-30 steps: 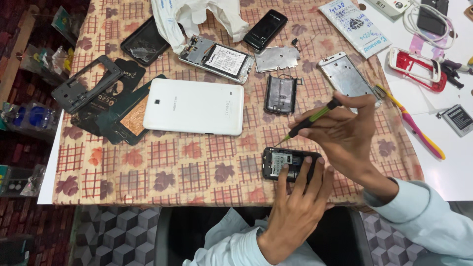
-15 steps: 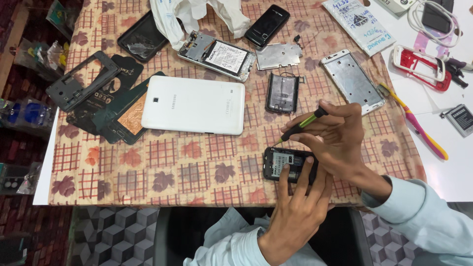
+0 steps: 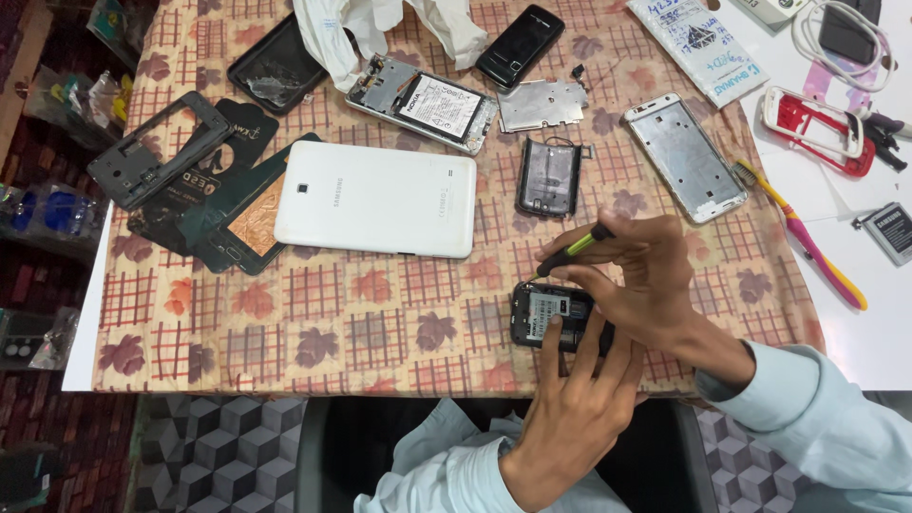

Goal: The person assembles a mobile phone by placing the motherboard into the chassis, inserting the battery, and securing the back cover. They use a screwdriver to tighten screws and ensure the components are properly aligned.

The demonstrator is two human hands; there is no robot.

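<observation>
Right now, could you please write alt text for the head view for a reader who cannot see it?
A person's left hand steadies a small opened black phone on a checked tablecloth while the right hand works a green-handled screwdriver at it. A white tablet and dismantled phone parts lie around.

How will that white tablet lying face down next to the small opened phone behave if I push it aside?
The white tablet lies flat on the patterned cloth, so it should probably slide, not tip, and may drag the cloth. It looks rigid and fairly heavy for its thinness. Its smooth back seems slippery, and its left edge overlaps a dark panel it might push.
</observation>
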